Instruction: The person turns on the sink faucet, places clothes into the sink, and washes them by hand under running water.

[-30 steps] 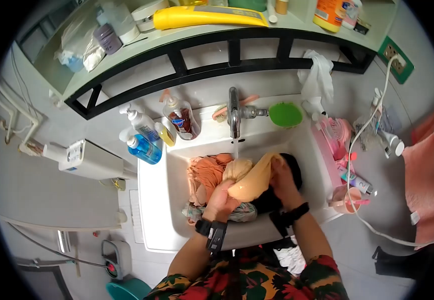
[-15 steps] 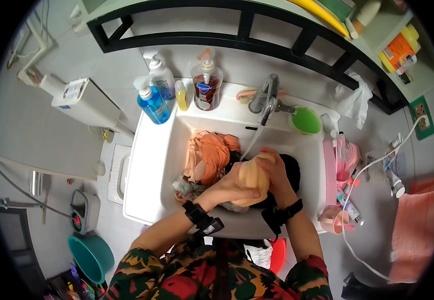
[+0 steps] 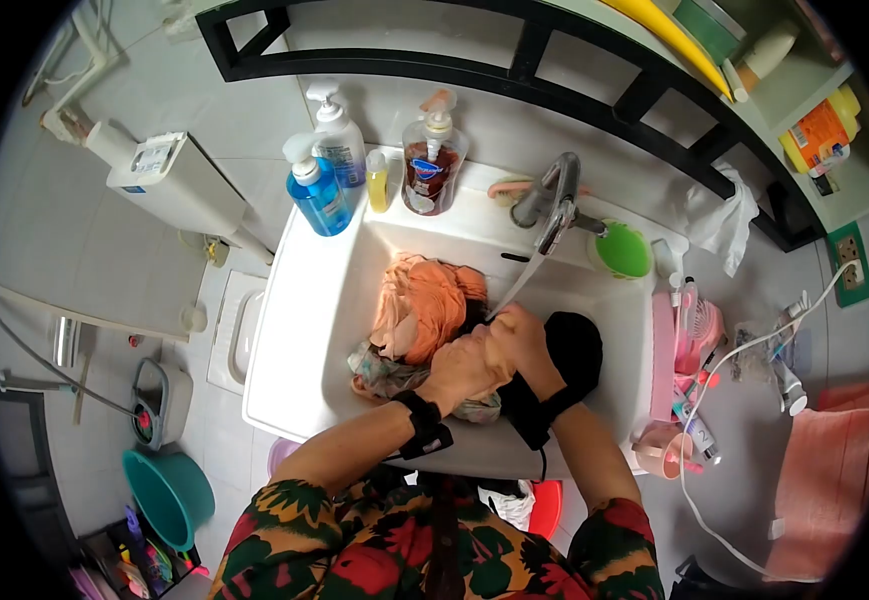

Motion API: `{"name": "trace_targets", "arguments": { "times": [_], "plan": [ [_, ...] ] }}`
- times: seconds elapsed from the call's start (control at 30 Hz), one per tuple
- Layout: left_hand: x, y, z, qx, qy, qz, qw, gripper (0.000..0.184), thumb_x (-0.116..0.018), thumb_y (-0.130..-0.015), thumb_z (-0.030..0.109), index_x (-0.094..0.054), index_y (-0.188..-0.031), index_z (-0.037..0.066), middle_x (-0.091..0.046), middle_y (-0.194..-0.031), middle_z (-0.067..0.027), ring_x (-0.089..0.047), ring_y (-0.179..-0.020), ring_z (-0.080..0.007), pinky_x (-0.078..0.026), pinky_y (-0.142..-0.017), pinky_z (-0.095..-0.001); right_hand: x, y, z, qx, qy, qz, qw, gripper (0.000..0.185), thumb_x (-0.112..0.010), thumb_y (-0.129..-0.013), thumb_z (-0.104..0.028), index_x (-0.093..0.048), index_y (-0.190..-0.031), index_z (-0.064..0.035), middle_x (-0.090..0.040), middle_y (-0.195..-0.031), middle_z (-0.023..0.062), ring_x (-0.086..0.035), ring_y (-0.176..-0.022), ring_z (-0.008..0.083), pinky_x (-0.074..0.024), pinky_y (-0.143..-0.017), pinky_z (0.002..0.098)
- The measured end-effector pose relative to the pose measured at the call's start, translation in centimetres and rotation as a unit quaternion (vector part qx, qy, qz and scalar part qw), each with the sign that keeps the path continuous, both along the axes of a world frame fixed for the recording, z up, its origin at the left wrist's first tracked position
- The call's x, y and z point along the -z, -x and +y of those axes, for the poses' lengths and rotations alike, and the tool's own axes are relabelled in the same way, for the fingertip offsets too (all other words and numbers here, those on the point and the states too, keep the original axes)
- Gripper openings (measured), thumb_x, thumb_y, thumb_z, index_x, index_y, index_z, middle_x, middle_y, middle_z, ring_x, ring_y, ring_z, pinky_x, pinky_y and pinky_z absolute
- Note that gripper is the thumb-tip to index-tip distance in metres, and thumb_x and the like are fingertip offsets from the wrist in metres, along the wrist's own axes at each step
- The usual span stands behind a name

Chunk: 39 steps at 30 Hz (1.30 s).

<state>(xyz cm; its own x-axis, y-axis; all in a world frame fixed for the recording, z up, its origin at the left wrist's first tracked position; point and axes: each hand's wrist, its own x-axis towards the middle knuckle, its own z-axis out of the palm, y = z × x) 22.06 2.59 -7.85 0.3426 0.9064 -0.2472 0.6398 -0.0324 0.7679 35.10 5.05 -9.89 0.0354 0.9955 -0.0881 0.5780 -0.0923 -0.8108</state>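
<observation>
My left hand [image 3: 459,370] and my right hand [image 3: 524,343] are pressed together over the sink [image 3: 299,370], fingers closed around a pale yellow piece of cloth [image 3: 495,352]. Most of the cloth is hidden by the hands. Water runs from the faucet [image 3: 562,195] down to my right hand. Left of the hands lies a heap of orange fabric [image 3: 434,305], with a patterned grey cloth [image 3: 384,372] at its lower edge. Dark fabric [image 3: 574,350] lies in the basin under and to the right of my right hand.
Pump bottles, a blue one [image 3: 320,205] and a reddish-brown one [image 3: 431,175] among them, line the back left rim. A green cup [image 3: 622,250] stands right of the faucet. A black metal frame [image 3: 474,55] crosses above. A white cable [image 3: 689,480] hangs at the right.
Both hands have closed in on the yellow cloth, which bulged out between them before and is now mostly covered. The view has shifted slightly.
</observation>
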Motion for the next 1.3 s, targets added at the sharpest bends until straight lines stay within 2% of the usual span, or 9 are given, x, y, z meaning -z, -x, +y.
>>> {"name": "trace_targets", "arguments": {
  "times": [0.17,0.3,0.37,0.57,0.7,0.77,0.93,1.07,1.3],
  "plan": [
    [1.0,0.3,0.9,-0.051,0.039,-0.038,0.997,0.051,-0.071,-0.060,0.030,-0.047,-0.094,0.001,-0.058,-0.081,-0.0159,-0.059,-0.075,-0.0281,-0.046,-0.068,-0.0329,1.6,-1.4,-0.1,0.002,-0.122,-0.031,0.992,0.021,-0.053,-0.078,-0.018,-0.057,-0.093,-0.0033,-0.055,-0.095,0.0152,-0.052,-0.089,0.0284,-0.0415,-0.077,0.0329],
    [1.4,-0.5,2.0,-0.173,0.277,-0.313,0.892,0.038,-0.071,-0.066,0.014,-0.050,-0.095,0.002,-0.057,-0.086,-0.0076,-0.057,-0.077,-0.0154,-0.047,-0.066,-0.0266,1.2,-3.9,-0.5,-0.019,-0.039,0.017,0.999,0.024,-0.050,-0.082,-0.019,-0.056,-0.100,-0.0047,-0.052,-0.099,0.0132,-0.048,-0.098,0.0283,-0.0372,-0.084,0.0323],
    [1.1,-0.6,2.7,-0.275,0.291,-0.409,0.820,0.034,-0.067,-0.071,0.012,-0.050,-0.098,0.000,-0.058,-0.089,-0.0092,-0.057,-0.080,-0.0163,-0.047,-0.067,-0.0274,1.5,-5.0,-1.2,0.024,-0.077,0.032,0.996,0.025,-0.046,-0.085,-0.018,-0.054,-0.105,-0.0047,-0.054,-0.098,0.0069,-0.053,-0.088,0.0168,-0.0507,-0.059,0.0258],
    [2.3,-1.1,5.4,-0.294,0.263,-0.605,0.692,0.042,-0.060,-0.078,0.014,-0.042,-0.113,-0.001,-0.055,-0.101,-0.0105,-0.053,-0.091,-0.0182,-0.043,-0.078,-0.0289,-2.5,-7.1,-1.6,0.238,-0.021,0.288,0.927,0.022,-0.044,-0.088,-0.015,-0.055,-0.106,-0.0084,-0.049,-0.108,0.0057,-0.054,-0.083,0.0115,-0.0503,-0.051,0.0244],
    [4.7,-0.8,6.3,-0.315,0.146,-0.390,0.853,0.058,-0.063,-0.074,0.021,-0.037,-0.119,-0.003,-0.055,-0.099,-0.0125,-0.050,-0.096,-0.0279,-0.040,-0.083,-0.0346,-1.3,-7.4,-1.8,0.263,-0.067,0.051,0.961,0.022,-0.047,-0.087,-0.021,-0.056,-0.105,-0.0123,-0.044,-0.121,0.0105,-0.055,-0.091,0.0203,-0.0506,-0.061,0.0269],
    [3.7,1.2,5.3,-0.100,-0.052,-0.087,0.990,0.054,-0.063,-0.071,0.019,-0.042,-0.116,-0.002,-0.051,-0.108,-0.0178,-0.049,-0.098,-0.0324,-0.039,-0.085,-0.0349,1.3,-8.0,-2.4,0.217,-0.117,-0.059,0.967,0.021,-0.047,-0.087,-0.021,-0.057,-0.104,-0.0128,-0.042,-0.123,0.0108,-0.053,-0.095,0.0230,-0.0487,-0.068,0.0289],
    [2.5,1.1,3.7,0.173,-0.047,0.261,0.948,0.058,-0.064,-0.066,0.039,-0.048,-0.119,0.021,-0.039,-0.130,-0.0050,-0.022,-0.123,-0.0375,-0.027,-0.095,-0.0453,-1.4,-7.2,-1.8,0.156,-0.137,-0.202,0.957,0.021,-0.048,-0.085,-0.020,-0.058,-0.103,-0.0153,-0.039,-0.128,0.0101,-0.049,-0.104,0.0271,-0.0402,-0.086,0.0332],
    [3.8,-0.7,3.5,0.228,-0.144,0.403,0.875,0.056,-0.059,-0.071,0.035,-0.043,-0.123,0.025,-0.042,-0.125,-0.0025,-0.029,-0.117,-0.0344,-0.029,-0.086,-0.0492,-7.1,-6.5,-0.3,0.155,-0.253,-0.163,0.941,0.020,-0.048,-0.085,-0.015,-0.057,-0.101,-0.0076,-0.052,-0.112,0.0111,-0.052,-0.098,0.0264,-0.0414,-0.083,0.0313],
    [5.0,-1.3,4.7,0.253,-0.159,0.400,0.866,0.024,-0.044,-0.080,0.016,-0.057,-0.100,0.014,-0.057,-0.094,-0.0009,-0.037,-0.105,-0.0223,-0.031,-0.076,-0.0413,-5.9,-7.1,-0.7,0.177,-0.224,-0.085,0.955,0.021,-0.045,-0.085,-0.015,-0.055,-0.099,-0.0033,-0.057,-0.097,0.0141,-0.054,-0.089,0.0300,-0.0421,-0.077,0.0339]
  ]
}}
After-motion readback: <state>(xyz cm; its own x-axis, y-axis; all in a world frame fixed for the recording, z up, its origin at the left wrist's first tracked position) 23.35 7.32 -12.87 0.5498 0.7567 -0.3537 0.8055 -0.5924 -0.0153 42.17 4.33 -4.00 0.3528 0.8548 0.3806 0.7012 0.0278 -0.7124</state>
